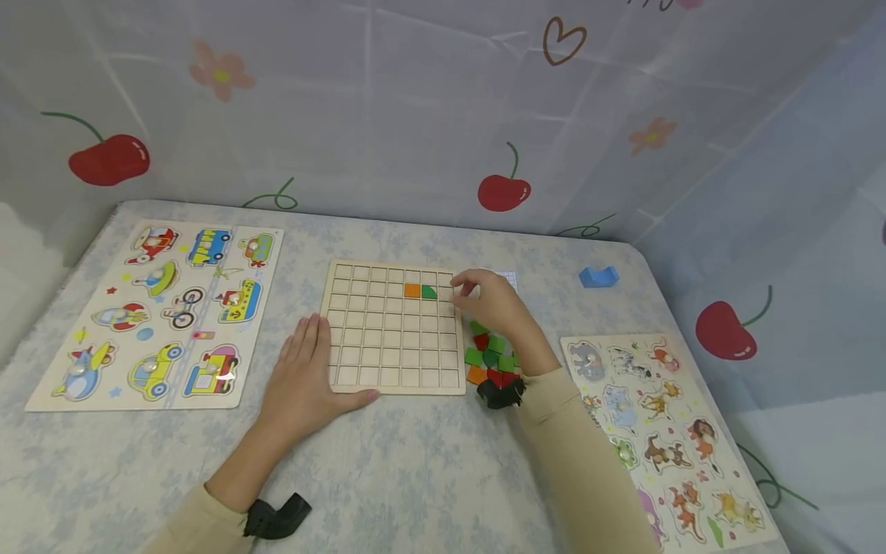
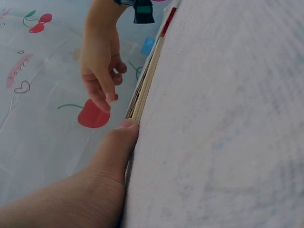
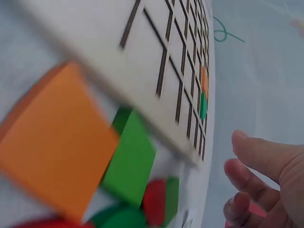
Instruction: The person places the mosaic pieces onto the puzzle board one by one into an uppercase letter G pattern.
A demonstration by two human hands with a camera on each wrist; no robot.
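A square wooden grid board (image 1: 388, 338) lies on the table with an orange square tile (image 1: 412, 291) and a green quarter-round tile (image 1: 429, 292) side by side in its upper right cells. My left hand (image 1: 304, 381) rests at the board's lower left corner, fingers straight along the left edge and thumb by the front edge. Over the right edge hovers my right hand (image 1: 490, 302), its fingers bent loosely and apart from the thumb (image 3: 256, 149), with nothing visible between them. Beside the board, partly under the right wrist, lie several loose red, green and orange tiles (image 1: 495, 345).
A vehicle puzzle board (image 1: 155, 315) lies at the left and an animal puzzle board (image 1: 667, 431) at the right. A blue block (image 1: 598, 277) sits at the back right. A printed sheet (image 1: 510, 278) is partly hidden behind the right hand. A cherry-patterned curtain (image 1: 415, 115) hangs behind the table.
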